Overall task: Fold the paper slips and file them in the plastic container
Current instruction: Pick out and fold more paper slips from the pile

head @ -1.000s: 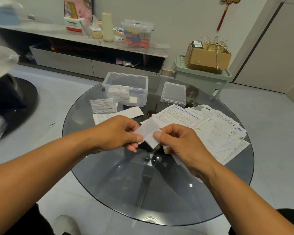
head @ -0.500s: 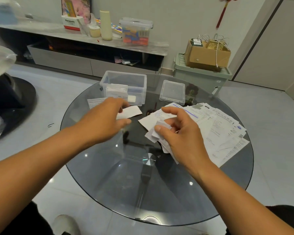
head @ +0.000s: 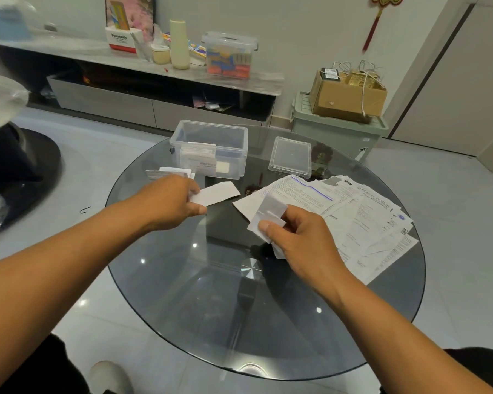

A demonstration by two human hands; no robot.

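Pinched between thumb and fingers of the right hand, a small folded slip is held at the centre of the frame, above the glass table. A long white slip is gripped at its near end by the left hand, its long axis running toward the upper right. The plastic container is found higher in the frame, just above the left hand, which is judged the nearer one. Loose papers are spread at the right.

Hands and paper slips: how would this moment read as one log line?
left hand: picking up flat slip | right hand: holding folded slips | plastic container: open, some slips inside | lid: beside it
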